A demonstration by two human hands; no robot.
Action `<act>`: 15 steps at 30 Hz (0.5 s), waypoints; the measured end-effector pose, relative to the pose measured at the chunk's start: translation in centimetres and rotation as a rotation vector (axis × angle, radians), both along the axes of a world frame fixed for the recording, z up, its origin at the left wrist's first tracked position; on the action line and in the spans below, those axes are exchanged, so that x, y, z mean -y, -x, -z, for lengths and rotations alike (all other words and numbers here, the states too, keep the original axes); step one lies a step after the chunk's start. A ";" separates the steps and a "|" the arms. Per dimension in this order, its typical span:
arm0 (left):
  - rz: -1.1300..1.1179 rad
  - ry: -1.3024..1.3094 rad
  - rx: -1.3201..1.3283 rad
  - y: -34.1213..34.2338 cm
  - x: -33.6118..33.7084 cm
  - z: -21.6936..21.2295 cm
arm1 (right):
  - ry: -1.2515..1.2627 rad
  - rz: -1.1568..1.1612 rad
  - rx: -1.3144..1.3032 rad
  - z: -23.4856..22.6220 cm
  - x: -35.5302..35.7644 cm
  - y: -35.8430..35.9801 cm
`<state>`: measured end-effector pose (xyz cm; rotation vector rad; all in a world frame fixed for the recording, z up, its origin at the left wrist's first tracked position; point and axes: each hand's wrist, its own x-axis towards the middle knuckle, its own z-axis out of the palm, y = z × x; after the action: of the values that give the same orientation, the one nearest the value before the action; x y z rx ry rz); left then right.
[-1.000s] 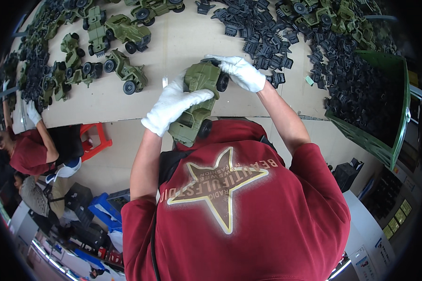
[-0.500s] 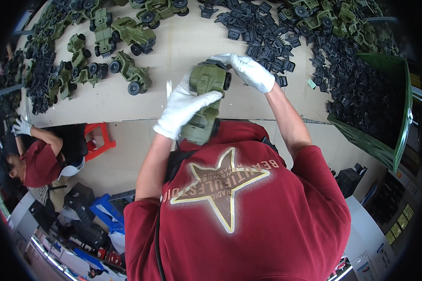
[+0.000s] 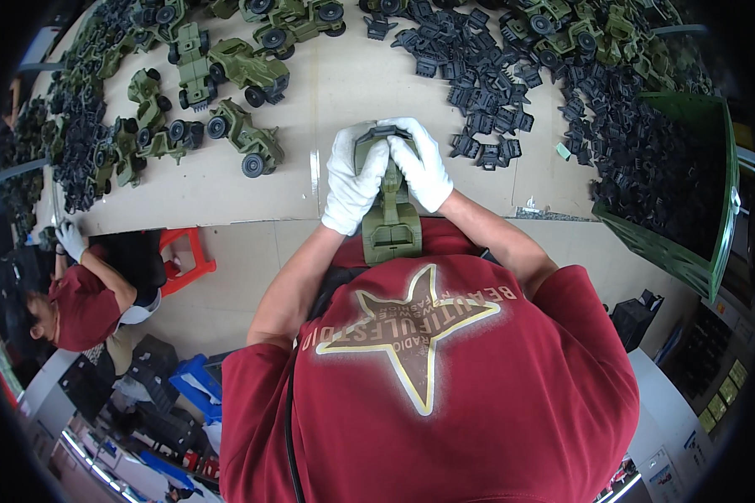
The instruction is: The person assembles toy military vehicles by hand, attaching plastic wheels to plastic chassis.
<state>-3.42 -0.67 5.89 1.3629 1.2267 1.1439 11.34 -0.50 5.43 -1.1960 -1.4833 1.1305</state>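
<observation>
A pale tan tabletop (image 3: 226, 189) fills the upper view, with a light floor (image 3: 235, 277) below its near edge, where a red stool (image 3: 189, 260) stands beside a seated co-worker (image 3: 84, 306) in a red shirt. Finished olive toy trucks (image 3: 243, 71) crowd the far left of the tabletop; a heap of black plastic parts (image 3: 486, 92) spreads to the right, up to a green crate (image 3: 688, 210) at the edge. Over the near edge, the left hand (image 3: 354, 180) and right hand (image 3: 424, 168), both in white gloves, each have their grip clamped on one olive toy vehicle body (image 3: 390, 222), held upright between them.
</observation>
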 end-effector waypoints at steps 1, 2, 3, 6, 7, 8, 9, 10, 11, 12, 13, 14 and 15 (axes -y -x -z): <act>-0.001 -0.001 -0.003 0.1 0.3 0.0 | 0.033 0.018 -0.023 -0.2 0.2 0.3; -0.003 -0.029 -0.053 0.3 0.7 0.1 | 0.066 0.035 -0.047 -0.3 0.4 0.5; -0.009 -0.060 -0.103 0.4 0.8 0.3 | 0.063 0.030 -0.051 -0.2 0.4 0.6; -0.012 0.002 -0.026 0.7 0.5 0.3 | 0.013 0.028 -0.001 -0.3 0.0 0.8; -0.025 0.042 0.075 0.9 0.4 -0.2 | 0.019 0.023 -0.001 -0.4 -0.6 1.0; -0.011 0.035 0.147 1.4 0.2 0.3 | -0.112 0.027 0.118 -0.3 -1.3 1.1; -0.011 0.042 0.149 1.6 0.0 0.8 | -0.243 0.036 0.240 -0.2 -1.7 1.3; 0.011 -0.001 0.148 1.8 -0.2 1.1 | -0.224 0.078 0.162 -0.1 -1.2 1.8; 0.033 -0.044 0.147 1.8 -0.3 1.4 | -0.217 0.079 0.164 -0.1 -1.3 2.0; 0.008 0.063 0.023 1.8 -0.3 1.0 | -0.114 0.073 0.049 -0.4 -1.2 2.2; 0.006 0.071 0.023 1.8 -0.2 1.2 | -0.011 0.069 -0.068 -0.7 -1.1 2.3; -0.020 0.034 0.008 1.8 0.1 1.4 | -0.043 0.066 -0.041 -1.1 -0.8 2.4; -0.048 -0.010 -0.009 1.8 -0.1 1.2 | -0.043 0.063 -0.045 -1.0 -0.6 2.4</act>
<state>-5.25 -0.60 4.70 1.3538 1.2683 1.1797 8.95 0.11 6.47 -1.1725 -1.4198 1.0719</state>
